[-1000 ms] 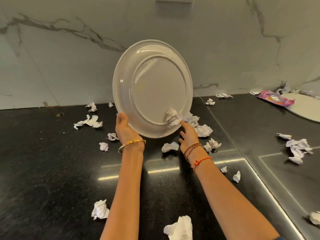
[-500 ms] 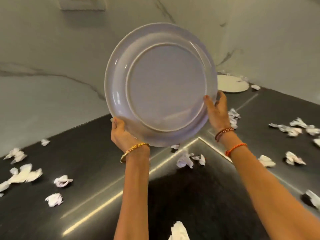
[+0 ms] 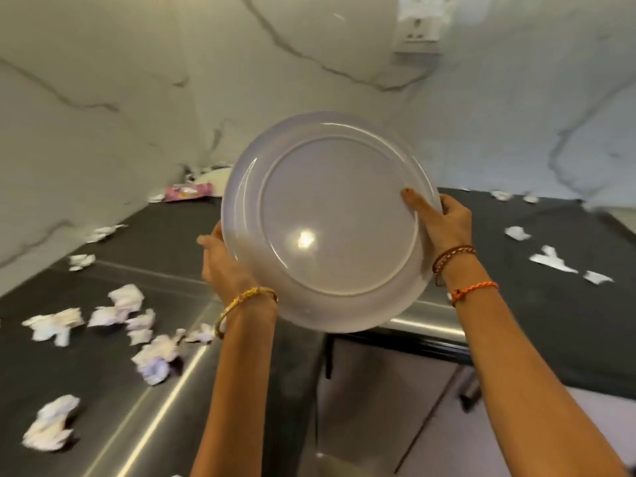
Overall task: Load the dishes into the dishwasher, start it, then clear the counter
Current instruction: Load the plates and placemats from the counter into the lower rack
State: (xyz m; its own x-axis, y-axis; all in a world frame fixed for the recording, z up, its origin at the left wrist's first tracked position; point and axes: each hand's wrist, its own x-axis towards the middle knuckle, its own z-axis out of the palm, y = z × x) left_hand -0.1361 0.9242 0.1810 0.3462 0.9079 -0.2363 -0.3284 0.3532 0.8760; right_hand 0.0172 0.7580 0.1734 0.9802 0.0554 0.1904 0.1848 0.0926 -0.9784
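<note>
- The plate (image 3: 330, 222) is held up in the air in front of the marble wall (image 3: 103, 98), tilted, its underside and foot ring facing the camera; its upper face is hidden.
- The left hand (image 3: 223, 266) grips the plate's lower left rim; its fingers curl round behind the plate and are hidden.
- The right hand (image 3: 444, 222) grips the right rim, thumb pressed on the underside, the other fingers wrapped behind the edge.
- The plate covers part of the dark worktop (image 3: 550, 304) behind it.
- Crumpled paper scraps (image 3: 117, 321) lie scattered on the worktop, blurred by motion.
- A pink packet (image 3: 187, 192) lies near the back corner; its print cannot be read, and something pale beside it is half hidden by the plate.
- A wall socket (image 3: 418, 25) is smeared.
</note>
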